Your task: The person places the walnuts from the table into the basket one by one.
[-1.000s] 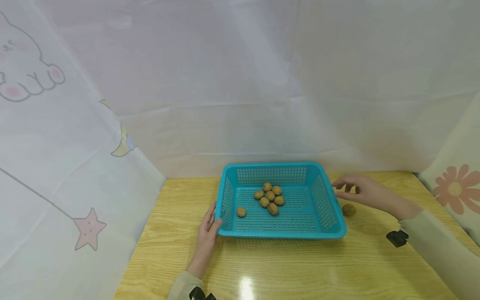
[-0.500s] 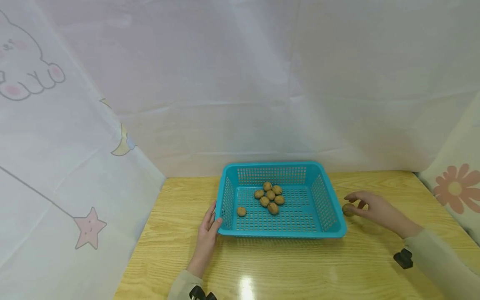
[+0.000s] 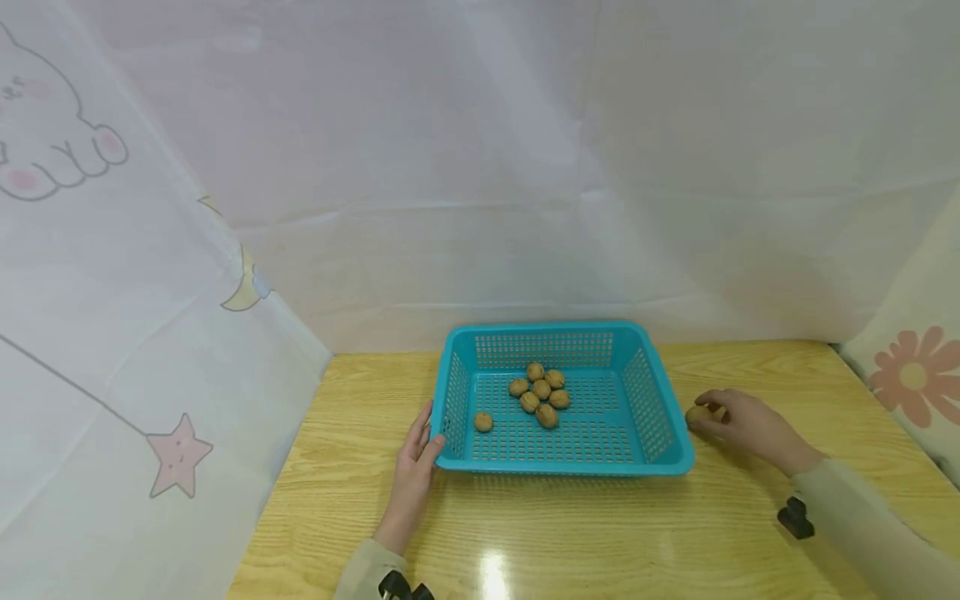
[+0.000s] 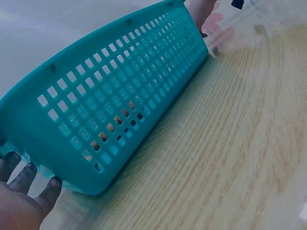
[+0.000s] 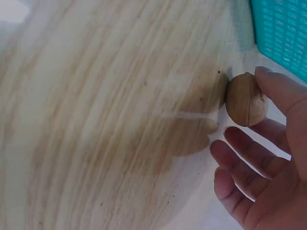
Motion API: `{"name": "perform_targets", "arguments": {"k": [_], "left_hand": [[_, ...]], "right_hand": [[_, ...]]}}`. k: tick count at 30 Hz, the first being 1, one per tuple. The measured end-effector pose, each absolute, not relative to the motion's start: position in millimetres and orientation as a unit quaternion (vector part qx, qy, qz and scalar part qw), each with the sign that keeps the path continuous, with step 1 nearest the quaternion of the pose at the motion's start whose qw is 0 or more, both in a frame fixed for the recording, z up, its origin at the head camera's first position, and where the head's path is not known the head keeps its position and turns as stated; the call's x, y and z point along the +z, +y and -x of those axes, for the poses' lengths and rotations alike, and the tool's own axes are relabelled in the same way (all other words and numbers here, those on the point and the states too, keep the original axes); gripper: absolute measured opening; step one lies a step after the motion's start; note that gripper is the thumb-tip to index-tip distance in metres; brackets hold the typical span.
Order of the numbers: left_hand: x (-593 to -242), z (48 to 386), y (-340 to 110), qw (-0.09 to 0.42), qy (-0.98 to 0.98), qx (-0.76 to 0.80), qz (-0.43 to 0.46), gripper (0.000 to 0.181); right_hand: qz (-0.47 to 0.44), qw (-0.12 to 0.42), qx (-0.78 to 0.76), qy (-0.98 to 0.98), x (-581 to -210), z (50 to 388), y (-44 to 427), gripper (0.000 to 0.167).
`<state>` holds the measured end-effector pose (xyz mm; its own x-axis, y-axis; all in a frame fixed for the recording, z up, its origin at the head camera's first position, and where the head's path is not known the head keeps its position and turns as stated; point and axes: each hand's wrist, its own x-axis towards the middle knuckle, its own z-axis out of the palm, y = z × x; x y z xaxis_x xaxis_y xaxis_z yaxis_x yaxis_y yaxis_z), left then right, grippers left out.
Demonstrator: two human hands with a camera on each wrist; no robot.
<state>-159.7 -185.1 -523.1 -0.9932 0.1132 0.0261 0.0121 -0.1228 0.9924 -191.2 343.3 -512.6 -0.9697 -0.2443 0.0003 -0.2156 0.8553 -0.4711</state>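
A turquoise plastic basket (image 3: 566, 468) stands on the table, with several walnuts (image 3: 542, 389) inside, most of them clustered and one (image 3: 483, 422) apart at the left. My left hand (image 3: 415, 467) holds the basket's left side, thumb over the rim and fingers along the outer wall. Its fingertips (image 4: 53, 184) touch that end in the left wrist view. To the right of the basket, my right hand (image 3: 753, 425) pinches a walnut (image 5: 246, 99) between thumb and index finger, low over the table; the index fingertip is hidden behind the nut. The other fingers are loosely bent.
The wooden table (image 3: 570, 533) reaches back to a pale cloth backdrop (image 3: 480, 208) just behind the basket. More printed cloth hangs at the left and right sides. Dark straps with clips (image 3: 795, 518) sit at both wrists.
My right hand has moved from beside the basket's right rim down to the walnut on the table and taken hold of it. The left hand and basket have stayed put.
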Motion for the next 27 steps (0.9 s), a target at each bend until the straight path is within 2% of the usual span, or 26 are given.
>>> {"name": "perform_targets", "arguments": {"k": [10,27], "left_hand": [[-523.9,160.2,-185.1,0.031,0.659,0.75,-0.046,0.066],[-522.8,159.0,-184.5,0.029,0.659,0.75,-0.051,0.064]], "right_hand": [[0.085,0.036,-0.241,0.966,-515.9,192.9,343.6,0.058],[0.104,0.027,-0.249,0.963,-509.2,183.5,347.6,0.039]]}}
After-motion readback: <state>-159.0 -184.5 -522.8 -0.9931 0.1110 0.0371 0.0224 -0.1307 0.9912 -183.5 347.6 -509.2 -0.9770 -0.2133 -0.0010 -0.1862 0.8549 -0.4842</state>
